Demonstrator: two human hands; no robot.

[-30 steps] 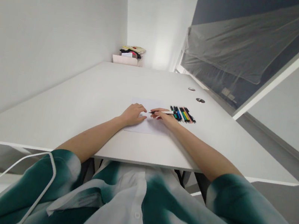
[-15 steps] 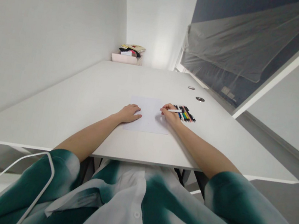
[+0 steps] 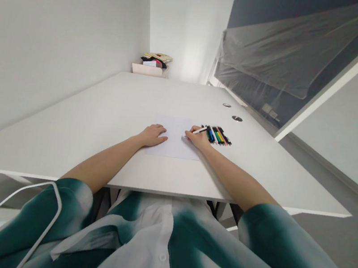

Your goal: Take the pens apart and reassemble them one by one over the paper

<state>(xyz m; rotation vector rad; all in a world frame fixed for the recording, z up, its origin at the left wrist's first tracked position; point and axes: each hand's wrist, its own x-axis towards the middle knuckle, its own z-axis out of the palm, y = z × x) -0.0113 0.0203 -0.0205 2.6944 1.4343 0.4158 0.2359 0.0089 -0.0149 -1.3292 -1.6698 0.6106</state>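
Note:
A sheet of white paper point(image 3: 172, 147) lies on the white table point(image 3: 101, 112) in front of me. My left hand point(image 3: 152, 135) rests on the paper's left side, fingers stretched and thumb apart, holding nothing. At the right side of the sheet, my right hand point(image 3: 198, 138) is closed on a white pen point(image 3: 199, 130) with a dark end. The pen slants up to the right, and its tip is too small to make out. Just right of this hand lies a row of several coloured pens point(image 3: 220, 136), partly hidden behind the hand at its left end.
Two round metal-rimmed inserts point(image 3: 237, 119) sit in the tabletop toward the right. A pale box point(image 3: 148, 70) piled with cloth stands past the far edge. Along the right rises a dark panel point(image 3: 266, 53) under plastic film, and a wall point(image 3: 64, 20) borders the left.
My right hand has shifted left and slightly down over the paper, and the pen has tilted from nearly level to slanting. More of the pen row shows. The left hand stays in place.

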